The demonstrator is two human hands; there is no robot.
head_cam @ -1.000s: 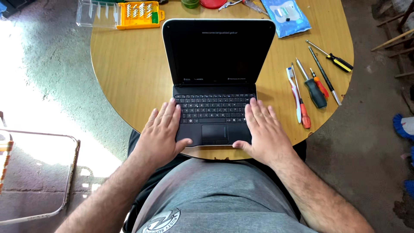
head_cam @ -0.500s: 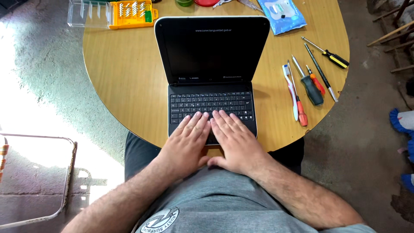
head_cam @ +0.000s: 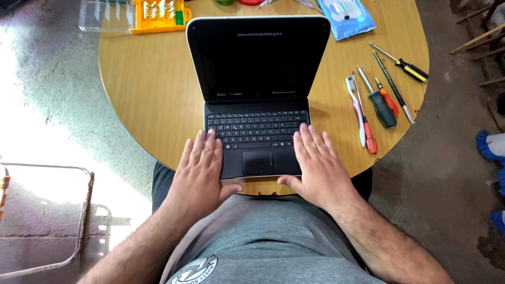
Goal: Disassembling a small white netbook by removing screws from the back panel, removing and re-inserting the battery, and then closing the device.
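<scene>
A small black laptop (head_cam: 256,94) stands open on a round wooden table (head_cam: 152,94), its screen dark and its keyboard facing me. My left hand (head_cam: 200,171) lies flat, fingers spread, on the laptop's near left corner beside the touchpad. My right hand (head_cam: 317,165) lies flat the same way on the near right corner. Neither hand grips anything. The touchpad shows between the two hands.
Several screwdrivers (head_cam: 380,102) and a white toothbrush (head_cam: 356,110) lie to the right of the laptop. An orange bit case (head_cam: 160,14) with a clear lid sits at the far left, a blue wipes pack (head_cam: 346,17) at the far right. A metal frame (head_cam: 50,221) stands on the floor at the left.
Half a second ago both hands lay together over the middle of the keyboard and touchpad. They have moved apart to the laptop's near corners, where they were one second ago.
</scene>
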